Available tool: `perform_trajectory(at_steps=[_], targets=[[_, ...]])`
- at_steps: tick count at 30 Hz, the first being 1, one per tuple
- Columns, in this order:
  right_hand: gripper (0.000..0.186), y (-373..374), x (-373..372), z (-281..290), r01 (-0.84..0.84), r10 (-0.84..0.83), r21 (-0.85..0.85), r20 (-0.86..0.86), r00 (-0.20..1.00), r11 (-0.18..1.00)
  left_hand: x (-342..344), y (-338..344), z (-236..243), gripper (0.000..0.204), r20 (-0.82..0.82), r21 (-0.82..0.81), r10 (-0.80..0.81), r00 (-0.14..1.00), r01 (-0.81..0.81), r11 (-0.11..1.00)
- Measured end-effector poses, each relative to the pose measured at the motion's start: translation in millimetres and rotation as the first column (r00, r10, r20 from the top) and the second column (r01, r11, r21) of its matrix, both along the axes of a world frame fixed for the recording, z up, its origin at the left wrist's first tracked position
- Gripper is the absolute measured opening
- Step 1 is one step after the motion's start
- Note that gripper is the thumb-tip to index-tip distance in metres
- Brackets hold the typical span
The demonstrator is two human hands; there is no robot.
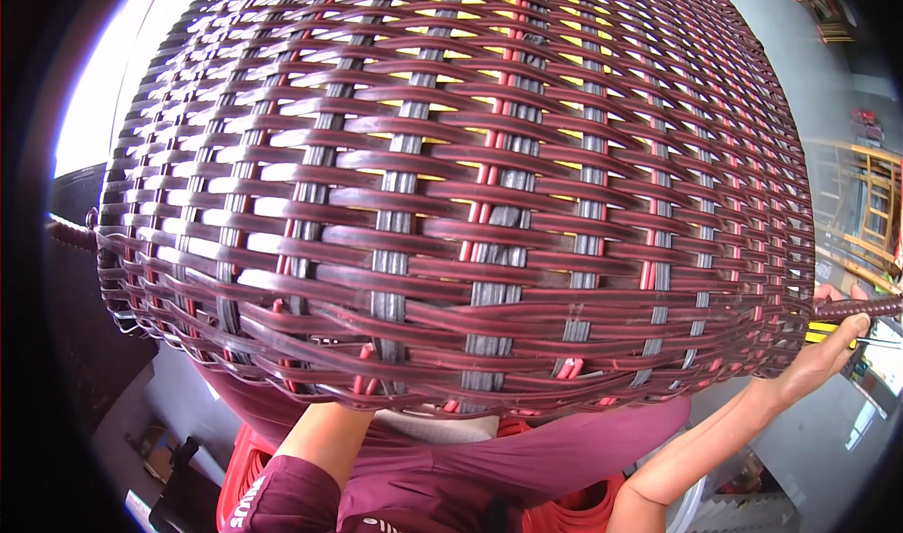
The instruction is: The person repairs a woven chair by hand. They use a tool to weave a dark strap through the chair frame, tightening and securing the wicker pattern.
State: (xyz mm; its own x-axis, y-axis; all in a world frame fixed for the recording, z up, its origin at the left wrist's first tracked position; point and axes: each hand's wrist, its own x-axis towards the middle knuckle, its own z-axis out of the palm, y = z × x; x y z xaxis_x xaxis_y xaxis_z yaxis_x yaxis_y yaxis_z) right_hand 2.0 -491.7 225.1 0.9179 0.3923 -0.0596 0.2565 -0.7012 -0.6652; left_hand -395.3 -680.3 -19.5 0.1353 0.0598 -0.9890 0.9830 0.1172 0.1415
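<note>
Wicker piece (527,194), dark red weave over grey uprights — fills the centre, upper end cut off at 12 o'clock. Left forearm (324,434), at 7 o'clock, passes behind the weave; left hand hidden, grip cannot be told. Right hand (820,359), between 3 and 4 o'clock: thumb and fingers closed about a wrapped rod (882,305), fingers partly concealed. Yellow-and-black handle (820,328), just beneath the rod — whether held, unclear. Wooden frames (875,194), 2 o'clock, blurred.

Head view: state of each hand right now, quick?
Left hand: hidden by the woven piece; cannot be told.
Right hand: appears closed on the ribbed brown bar.
</note>
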Motion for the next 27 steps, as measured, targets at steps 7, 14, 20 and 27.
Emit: perform_trajectory(at_steps=[7, 14, 20, 27], targets=[[0.031, -6.1, 3.1, 23.5, -0.063, 0.067, 0.123, -0.031, 0.997, 0.99, -16.1, 14.2, 18.9, 0.012, 0.197, -0.046, 0.284, 0.939, -0.28, 0.959], [0.029, -27.8, 6.8, 97.4, -0.132, 0.152, 0.274, -0.055, 0.987, 0.953, -13.8, 107.7, 293.1, 0.039, 0.45, -0.253, 0.569, 0.689, -0.512, 0.821], [0.033, -53.2, -9.8, 165.4, -0.224, 0.223, 0.221, 0.028, 0.974, 0.949, -95.9, 170.2, 507.3, 0.026, 0.746, -0.648, 0.577, 0.333, 0.162, 0.744], [0.037, -74.7, -29.8, 230.1, -0.254, 0.247, 0.133, 0.065, 0.967, 0.958, -123.3, 143.3, 623.5, 0.015, 0.816, -0.21, 0.187, 0.546, -0.021, 0.977]])
